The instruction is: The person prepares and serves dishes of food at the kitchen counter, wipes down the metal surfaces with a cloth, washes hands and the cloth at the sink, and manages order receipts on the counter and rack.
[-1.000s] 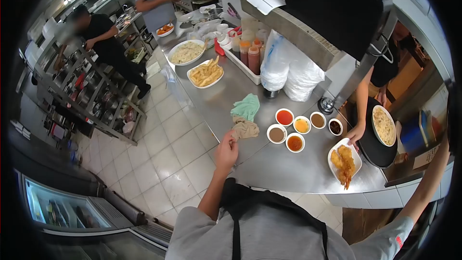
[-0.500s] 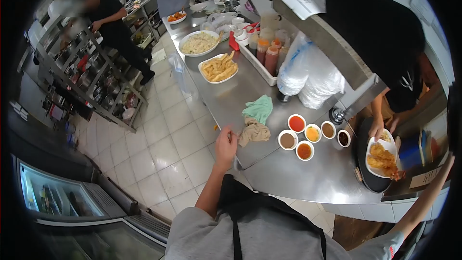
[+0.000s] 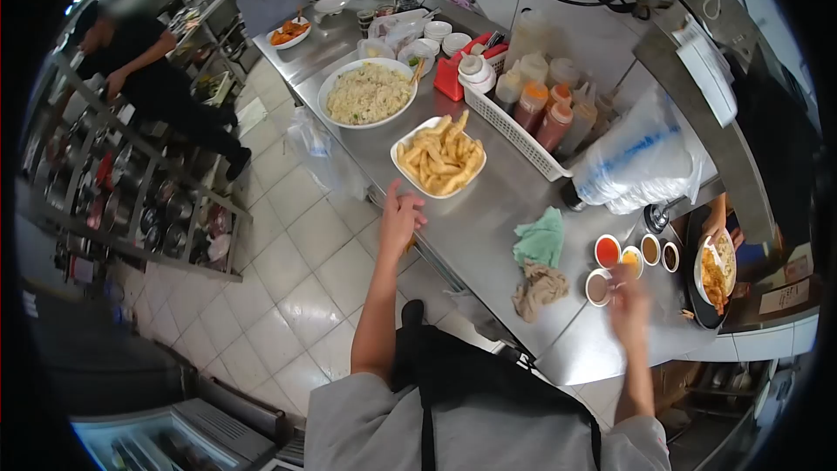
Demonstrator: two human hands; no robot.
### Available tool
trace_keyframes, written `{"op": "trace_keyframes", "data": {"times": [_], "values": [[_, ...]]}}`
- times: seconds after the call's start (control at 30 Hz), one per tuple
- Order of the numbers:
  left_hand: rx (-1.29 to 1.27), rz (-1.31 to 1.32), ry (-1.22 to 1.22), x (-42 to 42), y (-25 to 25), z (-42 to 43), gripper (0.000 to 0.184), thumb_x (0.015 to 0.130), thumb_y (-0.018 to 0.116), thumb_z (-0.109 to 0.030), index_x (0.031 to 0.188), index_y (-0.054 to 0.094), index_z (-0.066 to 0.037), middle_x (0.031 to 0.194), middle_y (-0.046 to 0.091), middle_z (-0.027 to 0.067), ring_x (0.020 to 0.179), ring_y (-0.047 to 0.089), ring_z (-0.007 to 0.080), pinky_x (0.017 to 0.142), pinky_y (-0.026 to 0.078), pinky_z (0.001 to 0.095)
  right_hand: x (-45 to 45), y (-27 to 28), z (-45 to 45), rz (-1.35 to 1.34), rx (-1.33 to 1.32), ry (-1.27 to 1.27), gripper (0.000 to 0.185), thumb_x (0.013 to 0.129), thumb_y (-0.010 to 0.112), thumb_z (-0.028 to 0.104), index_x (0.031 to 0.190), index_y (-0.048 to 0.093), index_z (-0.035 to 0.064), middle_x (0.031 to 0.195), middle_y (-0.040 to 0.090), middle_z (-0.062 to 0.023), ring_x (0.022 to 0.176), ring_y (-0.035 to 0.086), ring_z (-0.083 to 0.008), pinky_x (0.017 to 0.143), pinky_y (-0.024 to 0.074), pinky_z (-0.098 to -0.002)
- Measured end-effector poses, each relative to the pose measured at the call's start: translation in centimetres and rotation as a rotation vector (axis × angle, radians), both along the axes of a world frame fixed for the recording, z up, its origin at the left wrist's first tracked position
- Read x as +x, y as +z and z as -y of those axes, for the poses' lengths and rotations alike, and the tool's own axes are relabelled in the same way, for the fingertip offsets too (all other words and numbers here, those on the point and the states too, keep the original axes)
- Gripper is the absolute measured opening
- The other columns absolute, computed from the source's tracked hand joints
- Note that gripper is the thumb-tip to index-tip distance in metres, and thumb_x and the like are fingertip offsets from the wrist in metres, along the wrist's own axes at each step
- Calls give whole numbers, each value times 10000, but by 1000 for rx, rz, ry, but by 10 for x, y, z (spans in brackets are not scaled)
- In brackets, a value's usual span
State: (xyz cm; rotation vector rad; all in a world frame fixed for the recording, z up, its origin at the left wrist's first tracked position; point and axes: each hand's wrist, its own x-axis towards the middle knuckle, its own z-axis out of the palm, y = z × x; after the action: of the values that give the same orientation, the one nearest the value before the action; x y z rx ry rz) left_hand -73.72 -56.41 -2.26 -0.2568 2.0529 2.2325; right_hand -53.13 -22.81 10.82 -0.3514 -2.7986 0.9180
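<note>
Steel counter (image 3: 475, 231) runs diag. in front of me, both hands out at it. Bundle of clear plastic bags (image 3: 641, 153) on the far side, w/ the white bottle basket (image 3: 523, 139) just L of it, holding squeeze bottles (image 3: 554, 126). Black tray (image 3: 702, 312) at the far R end, partly hidden, w/ rice + fried pcs (image 3: 717, 279) on it; a co-worker's hand (image 3: 717, 218) is there too. Big white rice bowl (image 3: 324, 106) sits beyond the fries dish.

Fries dish (image 3: 399, 157) = white, squarish, heaped w/ fries (image 3: 440, 157), on the counter nr the edge. My L hand (image 3: 401, 220) is just short of its near L corner, fingertips toward it. L fingers apart, loosely spread, nothing in them; looks like a small gap btwn them & the dish.

My R hand (image 3: 629, 303) is at the sauce cups (image 3: 595, 247), blurred & hiding part of the group. Can't tell if R fingers are apart or together, or if they touch a cup.

Btwn my hands: green cloth (image 3: 540, 237), w/ beige cloth (image 3: 540, 290) right up against it, nearer me.

Smallest: the cups. Milky-brown one (image 3: 587, 288) just L of R fingers, yellow one (image 3: 631, 249) just beyond them, dark one (image 3: 670, 270) farther R.
</note>
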Motion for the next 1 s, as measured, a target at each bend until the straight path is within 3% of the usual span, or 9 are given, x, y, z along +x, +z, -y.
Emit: {"op": "trace_keyframes", "data": {"times": [0.03, 0.1, 0.2, 0.27, 0.3, 0.33, 0.43, 0.53, 1.0], "values": [[65, 35, -52, -11, 3, 5, 540, 859, 433, -217, 1296, 183, -20, 799, 559, 121, 560, 551, 142, 481, 425, 231, -20, -7, 43, -81, 179, 273, 291, 729, 576, 60, 1016, 550, 14, 1007, 530, -133, 899, 522, -278, 800, 415, -345], [192, 111, -151, -23, 15, 12, 604, 854, 444, -222, 1316, 105, -31, 818, 555, 136, 581, 566, 160, 492, 431, 231, -25, -40, 79, 130, 150, 316, 396, 714, 602, 93, 1102, 527, 102, 1097, 464, -174, 1003, 446, -349, 846, 395, -390], [257, 168, -284, -39, 12, 19, 625, 851, 449, -200, 1315, 65, -35, 861, 550, 149, 599, 574, 178, 524, 449, 242, -27, -65, 108, 85, 269, 100, 430, 693, 614, 106, 1114, 529, 124, 1159, 413, -183, 1028, 420, -382, 863, 391, -417], [213, 130, -346, -48, -21, 19, 505, 854, 449, -190, 1272, 217, -26, 860, 562, 126, 631, 584, 184, 562, 466, 256, -25, -78, 110, 3, 230, 24, 443, 681, 615, 99, 1114, 528, 125, 1164, 410, -179, 1047, 404, -393, 871, 391, -434], [152, -57, -611, -61, -55, 25, 344, 860, 443, -179, 1148, 380, -3, 863, 570, 112, 658, 591, 187, 589, 476, 265, -23, -90, 110, -1, 252, -13, 437, 679, 611, 87, 1106, 522, 121, 1172, 402, -177, 1065, 391, -397, 857, 404, -437], [267, 147, -461, -56, -20, 19, 258, 859, 448, -187, 1017, 465, 16, 892, 574, 114, 686, 595, 182, 594, 476, 258, -25, -93, 112, 0, 273, -47, 430, 687, 601, 95, 1106, 512, 127, 1158, 410, -173, 1061, 400, -389, 843, 418, -430], [310, 216, -398, -55, 6, 15, 438, 825, 458, -117, 1181, 218, -30, 949, 548, 147, 714, 599, 216, 584, 472, 279, -24, -87, 121, 35, 363, -150, 421, 720, 567, 141, 1130, 470, 134, 1126, 423, -147, 1022, 415, -374, 887, 369, -432], [336, 203, -392, -51, 16, 13, 409, 836, 431, -126, 1175, 223, -28, 987, 528, 155, 706, 593, 216, 576, 469, 277, -23, -89, 125, -19, 289, -226, 418, 714, 566, 119, 1115, 450, 104, 1137, 420, -147, 1033, 407, -357, 904, 346, -416], [350, 5, -255, -9, -5, -12, 395, 869, 428, -122, 1180, 211, -13, 1088, 464, 153, 837, 579, 220, 626, 521, 311, -25, -110, 136, -99, 264, -321, 328, 756, 533, 74, 1074, 457, 44, 1220, 394, -174, 1111, 380, -365, 914, 318, -438]]}}
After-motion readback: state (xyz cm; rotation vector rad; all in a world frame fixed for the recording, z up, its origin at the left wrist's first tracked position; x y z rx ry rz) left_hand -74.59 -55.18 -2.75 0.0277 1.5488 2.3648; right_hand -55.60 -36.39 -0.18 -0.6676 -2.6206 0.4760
